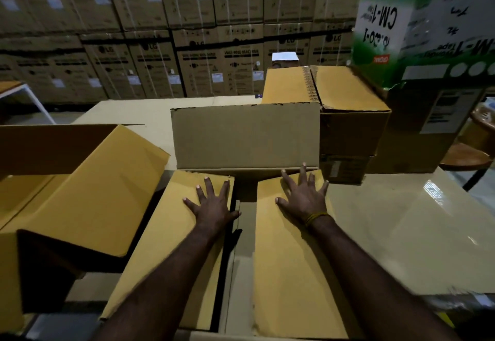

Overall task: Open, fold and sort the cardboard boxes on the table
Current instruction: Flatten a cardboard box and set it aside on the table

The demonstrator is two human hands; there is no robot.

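Head view: left hand and right hand, fingers spread flat and gripping nothing, each press one flap down to close the box.

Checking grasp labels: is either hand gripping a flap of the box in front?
No: the left hand and right hand lie flat, fingers spread, each on one flap of the box.

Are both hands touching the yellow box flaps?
Touching. The head view shows the left hand flat on the left flap and the right hand flat on the right flap, fingers spread.
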